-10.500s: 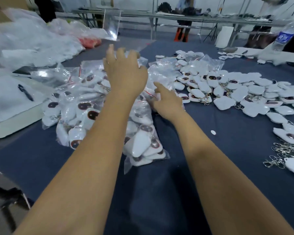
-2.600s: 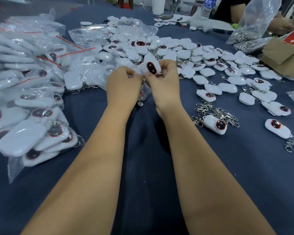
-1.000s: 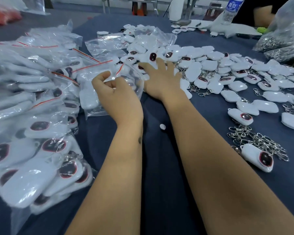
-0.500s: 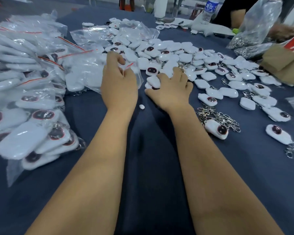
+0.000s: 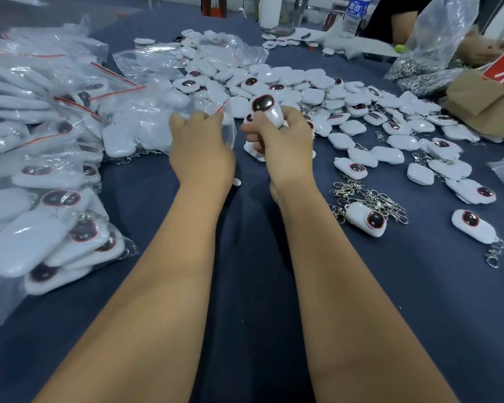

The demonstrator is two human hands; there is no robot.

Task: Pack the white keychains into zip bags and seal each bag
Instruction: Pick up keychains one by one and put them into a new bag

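White loose keychains [image 5: 309, 91] beyond, packed bags [image 5: 50, 175] left

Even indoor light, soft shadows, wide-angle edge stretch.

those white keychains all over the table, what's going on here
A person is packing them into zip bags. The right hand holds up one white keychain, dark oval facing the camera, while the left hand grips a clear zip bag beside it. Filled bags are piled on the left; loose keychains cover the blue table to the right.
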